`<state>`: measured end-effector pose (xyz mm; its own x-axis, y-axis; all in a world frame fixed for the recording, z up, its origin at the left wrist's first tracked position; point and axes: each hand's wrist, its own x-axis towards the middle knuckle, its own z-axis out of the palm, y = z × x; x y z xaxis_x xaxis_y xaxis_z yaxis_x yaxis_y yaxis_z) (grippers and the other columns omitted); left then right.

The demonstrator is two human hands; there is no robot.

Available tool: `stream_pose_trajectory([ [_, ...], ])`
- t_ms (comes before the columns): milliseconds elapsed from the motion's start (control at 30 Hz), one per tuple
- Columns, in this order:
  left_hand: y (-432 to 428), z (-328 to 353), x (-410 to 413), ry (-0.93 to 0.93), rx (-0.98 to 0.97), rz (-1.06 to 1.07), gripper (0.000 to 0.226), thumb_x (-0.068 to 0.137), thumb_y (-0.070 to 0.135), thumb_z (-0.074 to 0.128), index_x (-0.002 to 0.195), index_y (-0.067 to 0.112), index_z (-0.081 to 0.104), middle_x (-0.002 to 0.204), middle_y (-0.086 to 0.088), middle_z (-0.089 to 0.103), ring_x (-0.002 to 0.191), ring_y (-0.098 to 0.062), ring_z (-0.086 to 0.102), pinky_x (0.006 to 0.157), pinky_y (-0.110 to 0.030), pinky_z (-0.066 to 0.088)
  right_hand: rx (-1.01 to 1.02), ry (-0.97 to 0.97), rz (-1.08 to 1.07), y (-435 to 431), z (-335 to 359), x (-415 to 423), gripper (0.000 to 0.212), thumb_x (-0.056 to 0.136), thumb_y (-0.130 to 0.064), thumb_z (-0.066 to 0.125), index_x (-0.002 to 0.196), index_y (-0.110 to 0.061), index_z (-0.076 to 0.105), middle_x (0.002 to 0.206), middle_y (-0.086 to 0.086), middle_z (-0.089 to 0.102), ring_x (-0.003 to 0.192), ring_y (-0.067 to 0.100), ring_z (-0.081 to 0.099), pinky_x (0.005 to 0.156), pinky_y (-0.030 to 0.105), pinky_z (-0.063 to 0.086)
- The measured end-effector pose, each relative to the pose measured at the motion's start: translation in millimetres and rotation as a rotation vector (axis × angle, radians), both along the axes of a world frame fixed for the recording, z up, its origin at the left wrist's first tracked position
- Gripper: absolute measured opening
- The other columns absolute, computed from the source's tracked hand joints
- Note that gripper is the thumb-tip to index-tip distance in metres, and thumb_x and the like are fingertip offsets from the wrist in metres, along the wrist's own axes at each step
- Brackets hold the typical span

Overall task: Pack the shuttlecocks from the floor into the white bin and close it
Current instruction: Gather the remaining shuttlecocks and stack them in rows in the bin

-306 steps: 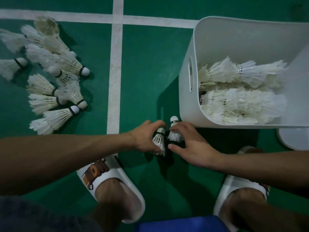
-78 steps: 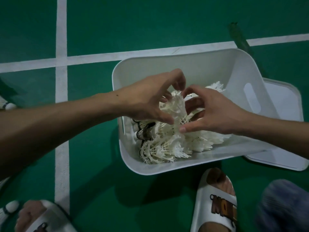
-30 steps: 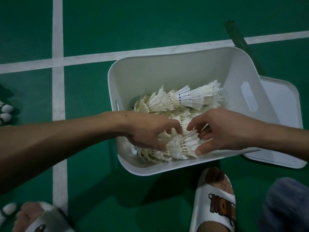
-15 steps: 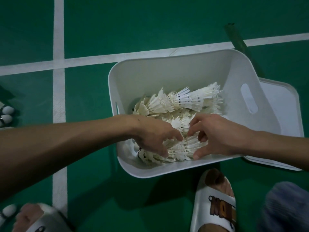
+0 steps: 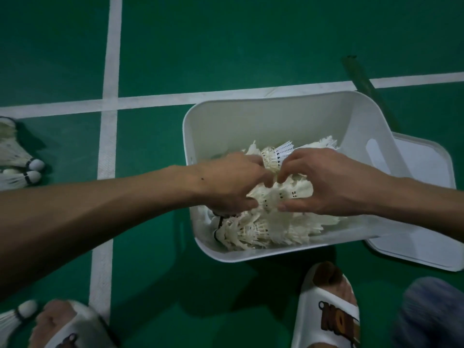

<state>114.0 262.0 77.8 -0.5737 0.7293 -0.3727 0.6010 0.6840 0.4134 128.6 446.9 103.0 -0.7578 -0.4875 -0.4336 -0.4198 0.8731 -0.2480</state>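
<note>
Shuttlecocks blur into one heap inside the white bin and cannot be counted; both hands cover the heap's middle. The lid lies partly hidden behind the bin's right wall; loose shuttlecocks on the floor are cut by the left edge. Left hand and right hand each curl thumb and fingers round one bunch between them. Half a second ago they were nearer the bin's near wall.

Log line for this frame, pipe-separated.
phase: packing | left hand: grips shuttlecock bunch inside white bin | right hand: grips same bunch | lid: off, beside bin | loose shuttlecocks: on floor, left
</note>
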Motion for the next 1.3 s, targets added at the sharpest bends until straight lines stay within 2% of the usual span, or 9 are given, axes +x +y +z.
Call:
stream_pose_trajectory([
  [67,-8,10,-4,0.142,0.016,0.056,0.043,0.091,0.038,0.056,0.131,0.028,0.048,0.134,0.003,0.045,0.122,-0.018,0.037,0.103,-0.034,0.036,0.012,0.033,0.011,-8,6,-7,0.055,0.070,-0.068,0.060,0.111,-0.032,0.063,0.120,-0.008,0.060,0.103,0.013,0.056,0.090,0.035,0.047],
  [167,-26,25,-13,0.285,0.005,0.112,0.044,0.089,0.040,0.056,0.131,0.027,0.047,0.135,0.001,0.043,0.128,-0.022,0.029,0.106,-0.038,0.031,0.037,0.081,0.020,-21,21,-17,0.055,0.072,-0.065,0.063,0.116,-0.032,0.060,0.122,-0.007,0.060,0.105,0.015,0.055,0.090,0.035,0.047],
  [333,-72,45,-23,0.286,0.019,0.294,0.045,0.088,0.041,0.058,0.130,0.027,0.047,0.138,0.000,0.038,0.129,-0.022,0.028,0.105,-0.037,0.029,0.033,0.223,0.074,-56,51,-38,0.057,0.075,-0.059,0.065,0.124,-0.030,0.056,0.128,-0.001,0.059,0.115,0.020,0.053,0.096,0.035,0.044],
  [467,-130,47,-23,0.319,-0.005,0.414,0.046,0.086,0.039,0.061,0.129,0.025,0.048,0.137,-0.003,0.041,0.127,-0.024,0.033,0.109,-0.040,0.030,-0.023,0.268,0.196,-109,64,-50,0.055,0.077,-0.057,0.065,0.124,-0.030,0.055,0.124,0.000,0.059,0.112,0.022,0.053,0.093,0.038,0.046],
  [667,-252,6,12,0.100,-0.304,0.636,0.056,0.085,0.046,0.062,0.134,0.026,0.043,0.142,-0.010,0.035,0.127,-0.033,0.037,0.107,-0.044,0.033,-0.021,0.227,0.418,-211,28,-59,0.060,0.079,-0.059,0.064,0.127,-0.026,0.052,0.124,0.004,0.057,0.114,0.024,0.052,0.092,0.032,0.043],
  [800,-316,-27,46,-0.024,-0.430,0.750,0.068,0.083,0.051,0.062,0.140,0.028,0.034,0.143,-0.012,0.031,0.126,-0.037,0.037,0.107,-0.043,0.034,-0.018,0.153,0.454,-270,-16,-62,0.059,0.081,-0.056,0.064,0.127,-0.020,0.052,0.122,0.007,0.058,0.111,0.027,0.053,0.089,0.033,0.044],
  [1067,-378,-64,68,-0.088,-0.227,1.009,0.065,0.084,0.043,0.065,0.138,0.022,0.038,0.139,-0.015,0.037,0.121,-0.033,0.044,0.103,-0.040,0.039,-0.127,0.064,0.414,-367,-78,-58,0.061,0.083,-0.051,0.065,0.130,-0.016,0.050,0.128,0.009,0.056,0.117,0.027,0.051,0.096,0.037,0.044],
  [1233,-387,-80,66,-0.049,-0.027,1.095,0.058,0.082,0.037,0.070,0.132,0.019,0.046,0.131,-0.012,0.046,0.107,-0.022,0.049,0.084,-0.028,0.039,-0.205,0.045,0.357,-399,-96,-67,0.059,0.084,-0.048,0.067,0.130,-0.016,0.049,0.129,0.008,0.056,0.118,0.025,0.051,0.099,0.038,0.043],
  [1300,-388,-87,67,-0.029,0.052,1.131,0.060,0.080,0.037,0.072,0.132,0.021,0.045,0.131,-0.010,0.047,0.109,-0.020,0.049,0.085,-0.027,0.038,-0.251,0.025,0.363,-408,-99,-70,0.056,0.084,-0.044,0.068,0.130,-0.017,0.049,0.130,0.007,0.056,0.118,0.023,0.050,0.100,0.037,0.041],
])
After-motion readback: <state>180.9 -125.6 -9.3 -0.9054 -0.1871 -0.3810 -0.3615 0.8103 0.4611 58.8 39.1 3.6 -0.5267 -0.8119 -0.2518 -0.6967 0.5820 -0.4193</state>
